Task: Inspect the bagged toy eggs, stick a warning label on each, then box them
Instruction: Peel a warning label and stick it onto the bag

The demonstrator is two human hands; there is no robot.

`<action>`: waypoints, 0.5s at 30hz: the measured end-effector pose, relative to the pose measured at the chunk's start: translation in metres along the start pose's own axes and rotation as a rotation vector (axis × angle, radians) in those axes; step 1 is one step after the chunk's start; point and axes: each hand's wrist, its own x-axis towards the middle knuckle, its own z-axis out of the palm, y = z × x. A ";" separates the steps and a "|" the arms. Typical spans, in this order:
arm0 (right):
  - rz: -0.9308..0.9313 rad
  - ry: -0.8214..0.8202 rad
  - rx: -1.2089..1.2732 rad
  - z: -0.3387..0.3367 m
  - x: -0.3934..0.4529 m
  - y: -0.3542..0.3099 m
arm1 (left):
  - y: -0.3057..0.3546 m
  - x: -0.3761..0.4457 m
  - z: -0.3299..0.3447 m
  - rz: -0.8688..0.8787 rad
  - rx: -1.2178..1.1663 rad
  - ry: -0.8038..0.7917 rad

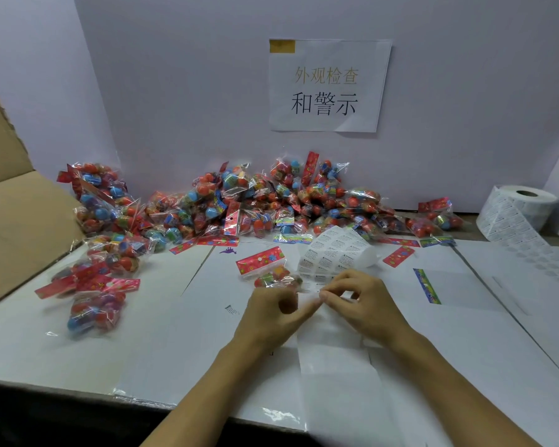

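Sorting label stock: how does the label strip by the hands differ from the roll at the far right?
The label strip lies unrolled mid-table, its near end at both hands; the label roll is wound on its core, untouched, its tail trailing across the table. Both carry small white printed labels.

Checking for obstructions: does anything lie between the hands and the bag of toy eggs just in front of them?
Nothing visible does. The bag of toy eggs lies just beyond the left hand; the label strip lies beside it, ahead of the right hand, not between.
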 end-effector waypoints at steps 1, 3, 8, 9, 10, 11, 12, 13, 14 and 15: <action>-0.004 -0.004 0.008 0.000 0.000 0.000 | 0.000 0.000 0.000 -0.041 -0.030 -0.075; -0.002 -0.010 0.024 0.000 0.000 0.000 | -0.002 0.000 -0.001 -0.110 -0.110 -0.168; -0.061 0.075 0.022 -0.001 -0.001 -0.003 | -0.005 0.003 -0.005 -0.195 -0.317 -0.262; -0.083 0.077 0.014 -0.002 -0.001 -0.003 | -0.004 0.003 -0.005 -0.215 -0.370 -0.262; -0.098 0.067 0.008 -0.003 -0.001 -0.003 | -0.002 0.003 -0.006 -0.238 -0.415 -0.257; -0.109 0.048 0.000 -0.003 -0.001 -0.003 | -0.002 0.003 -0.006 -0.258 -0.445 -0.255; -0.121 0.030 -0.009 -0.004 -0.001 -0.003 | -0.001 0.003 -0.006 -0.271 -0.460 -0.257; -0.136 0.013 -0.019 -0.004 -0.002 -0.003 | -0.001 0.003 -0.006 -0.278 -0.467 -0.259; -0.153 0.001 -0.033 -0.004 -0.001 -0.003 | -0.001 0.002 -0.006 -0.278 -0.470 -0.260; -0.171 -0.006 -0.052 -0.005 -0.002 -0.003 | 0.000 0.002 -0.007 -0.276 -0.474 -0.265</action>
